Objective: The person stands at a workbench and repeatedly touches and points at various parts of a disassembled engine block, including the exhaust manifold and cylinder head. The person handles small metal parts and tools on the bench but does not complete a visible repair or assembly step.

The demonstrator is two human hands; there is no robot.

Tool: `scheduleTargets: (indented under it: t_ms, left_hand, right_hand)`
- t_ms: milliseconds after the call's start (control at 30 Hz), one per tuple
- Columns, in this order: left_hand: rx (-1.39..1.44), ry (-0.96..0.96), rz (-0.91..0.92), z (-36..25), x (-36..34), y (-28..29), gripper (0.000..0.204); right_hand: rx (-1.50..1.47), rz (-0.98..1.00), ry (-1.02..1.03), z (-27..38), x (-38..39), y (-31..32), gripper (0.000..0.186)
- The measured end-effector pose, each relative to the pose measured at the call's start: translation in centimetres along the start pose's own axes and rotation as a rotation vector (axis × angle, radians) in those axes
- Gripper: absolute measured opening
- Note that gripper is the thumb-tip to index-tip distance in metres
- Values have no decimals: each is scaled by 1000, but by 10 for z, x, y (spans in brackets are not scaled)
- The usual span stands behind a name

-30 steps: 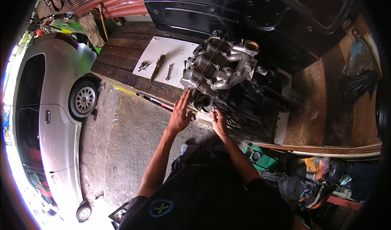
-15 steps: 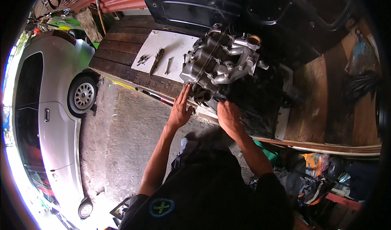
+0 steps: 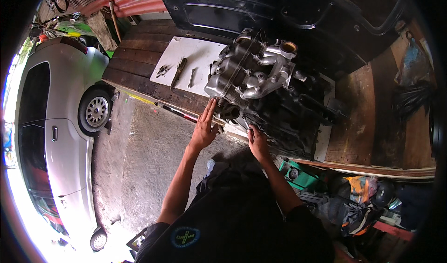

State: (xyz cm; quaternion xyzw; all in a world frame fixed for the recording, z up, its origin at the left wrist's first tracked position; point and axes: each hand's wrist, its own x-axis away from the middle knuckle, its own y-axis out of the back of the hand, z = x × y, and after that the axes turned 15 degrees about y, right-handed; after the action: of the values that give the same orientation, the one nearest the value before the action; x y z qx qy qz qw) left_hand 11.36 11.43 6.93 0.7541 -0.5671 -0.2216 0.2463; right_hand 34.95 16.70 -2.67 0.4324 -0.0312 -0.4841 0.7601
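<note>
Head view, engine (image 3: 235, 69) just beyond unclenched left grip (image 3: 203, 131), right grip (image 3: 257, 143) nearby, hold unclear

Blown-out daylight beside the silver car (image 3: 70, 139), deep shadow at right, fisheye-bent edges, black corners.

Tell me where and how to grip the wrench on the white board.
I'd pinch the wrench mid-shaft from above, left hand coming from the near edge of the bench. It lies flat and slim, one end toward that edge, with bare white board either side of its shaft; the brush is to its left.
</note>
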Motion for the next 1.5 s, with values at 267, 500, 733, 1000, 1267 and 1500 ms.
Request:
scheduleTargets:
  t_ms: [267,500,733,1000,1267,1500]
  left_hand:
    - [51,15,39,-3,1,0,91]
    - [47,16,27,-6,2,1,89]
    - [43,-9,4,-4,2,0,88]
    - [40,7,14,-7,1,1,87]
    - [72,38,-2,-4,3,2,87]
    - [89,24,3,-7,2,-1,86]
  right_hand:
    - [-3,-77,-11,-12,-2,-15,22]
    - [-9,-120,11,-18,-4,-20,22]
    - [-32,-126,29,-27,-5,-25,19]
    - [51,-217,22,-25,-5,-33,20]
    - [354,7,65,28,-29,40,16]
    - [553,514,110,112,-108,67,10]
